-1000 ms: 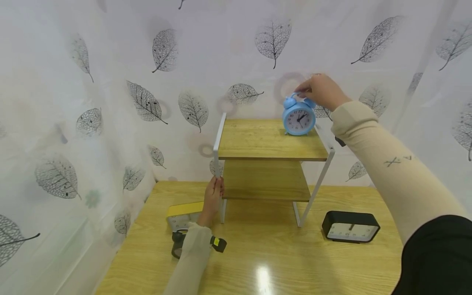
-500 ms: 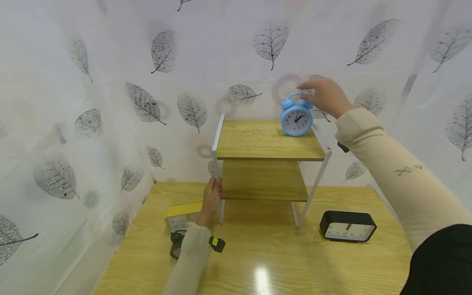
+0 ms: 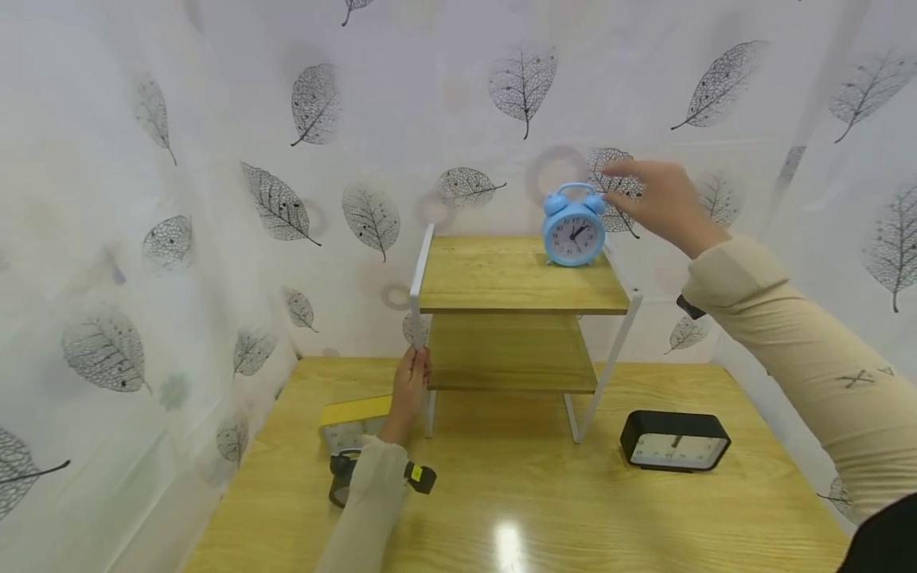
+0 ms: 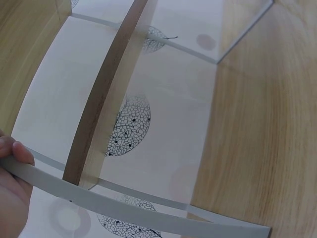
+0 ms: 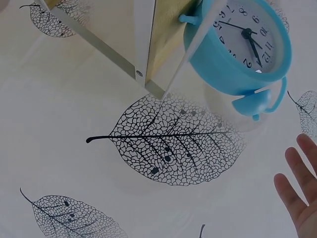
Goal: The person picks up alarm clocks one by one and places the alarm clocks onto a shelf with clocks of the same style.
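A light blue twin-bell alarm clock stands upright on the right part of the top board of a two-tier shelf. Just to the right of its bells is my right hand, fingers extended and apart from the clock. The right wrist view shows those spread fingers below the clock's handle, with nothing in them. My left hand grips the white left post of the shelf; in the left wrist view its fingers curl round the white metal bar.
On the wooden table, a black rectangular clock stands right of the shelf. Left of it are a yellow-topped clock and a dark twin-bell clock, partly behind my left forearm. A leaf-patterned curtain hangs behind.
My right hand has let go of the blue alarm clock's handle and moved off to the right, fingers opening. The clock stays on the top board. My left hand still holds the post.
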Available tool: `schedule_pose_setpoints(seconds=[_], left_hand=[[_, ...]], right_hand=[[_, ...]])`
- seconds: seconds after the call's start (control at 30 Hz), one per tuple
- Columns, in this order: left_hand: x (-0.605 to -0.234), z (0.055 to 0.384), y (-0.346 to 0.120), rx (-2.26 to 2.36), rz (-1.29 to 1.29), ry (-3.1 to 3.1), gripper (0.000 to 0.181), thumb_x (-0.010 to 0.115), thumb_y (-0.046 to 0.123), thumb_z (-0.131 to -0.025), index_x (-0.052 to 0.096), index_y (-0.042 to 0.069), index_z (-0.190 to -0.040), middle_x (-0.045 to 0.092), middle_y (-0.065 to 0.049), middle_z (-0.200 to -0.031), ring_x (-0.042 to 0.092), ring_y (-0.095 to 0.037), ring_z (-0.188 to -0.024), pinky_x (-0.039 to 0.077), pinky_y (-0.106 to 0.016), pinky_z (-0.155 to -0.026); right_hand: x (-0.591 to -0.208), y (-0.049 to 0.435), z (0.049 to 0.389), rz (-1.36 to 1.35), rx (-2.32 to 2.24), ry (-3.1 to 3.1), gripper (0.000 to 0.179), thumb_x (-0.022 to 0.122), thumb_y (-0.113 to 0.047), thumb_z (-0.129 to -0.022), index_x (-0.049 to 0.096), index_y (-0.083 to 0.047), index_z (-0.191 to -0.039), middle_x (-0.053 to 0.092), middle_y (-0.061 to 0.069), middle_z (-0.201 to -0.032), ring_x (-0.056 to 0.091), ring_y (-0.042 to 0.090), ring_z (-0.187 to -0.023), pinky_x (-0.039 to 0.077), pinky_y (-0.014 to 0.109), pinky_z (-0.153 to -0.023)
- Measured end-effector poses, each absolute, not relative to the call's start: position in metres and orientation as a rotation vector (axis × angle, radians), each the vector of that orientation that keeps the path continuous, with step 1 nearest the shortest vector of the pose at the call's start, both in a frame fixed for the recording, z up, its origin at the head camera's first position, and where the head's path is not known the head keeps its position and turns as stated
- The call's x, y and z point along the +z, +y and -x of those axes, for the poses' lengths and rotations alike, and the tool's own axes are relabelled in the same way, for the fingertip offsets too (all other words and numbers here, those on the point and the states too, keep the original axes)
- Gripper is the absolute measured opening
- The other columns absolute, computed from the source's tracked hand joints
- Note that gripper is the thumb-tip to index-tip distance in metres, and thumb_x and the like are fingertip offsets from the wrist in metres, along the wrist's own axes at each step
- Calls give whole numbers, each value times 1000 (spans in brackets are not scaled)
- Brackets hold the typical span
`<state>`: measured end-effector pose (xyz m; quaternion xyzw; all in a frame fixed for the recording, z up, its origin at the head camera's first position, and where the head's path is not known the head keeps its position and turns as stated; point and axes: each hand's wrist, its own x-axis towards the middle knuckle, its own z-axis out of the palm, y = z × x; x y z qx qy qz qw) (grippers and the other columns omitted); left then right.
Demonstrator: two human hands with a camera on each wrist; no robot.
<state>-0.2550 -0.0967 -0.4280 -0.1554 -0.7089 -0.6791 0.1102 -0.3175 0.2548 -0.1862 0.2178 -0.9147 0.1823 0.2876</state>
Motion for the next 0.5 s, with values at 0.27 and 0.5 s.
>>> schedule_pose_setpoints(seconds=[0.27, 0.5], left_hand=[[-428, 257, -97, -2000, 476, -2067, 20, 26, 5, -103, 40, -2, -90, 35, 1, -71, 32, -7, -59, 30, -16, -54], [-426, 254, -97, -2011, 463, -2087, 22, 25, 4, -103, 39, -9, -91, 35, -1, -72, 33, -10, -61, 30, -17, -55]], right_hand=[[-193, 272, 290, -506, 657, -2320, 39, 71, -17, -84, 62, -7, -122, 64, 13, -122, 57, 5, -116, 46, 34, -99], [-213, 291, 261, -438, 785, -2222, 36, 71, -18, -84, 65, -13, -119, 67, -14, -113, 47, -23, -98, 41, 2, -84]])
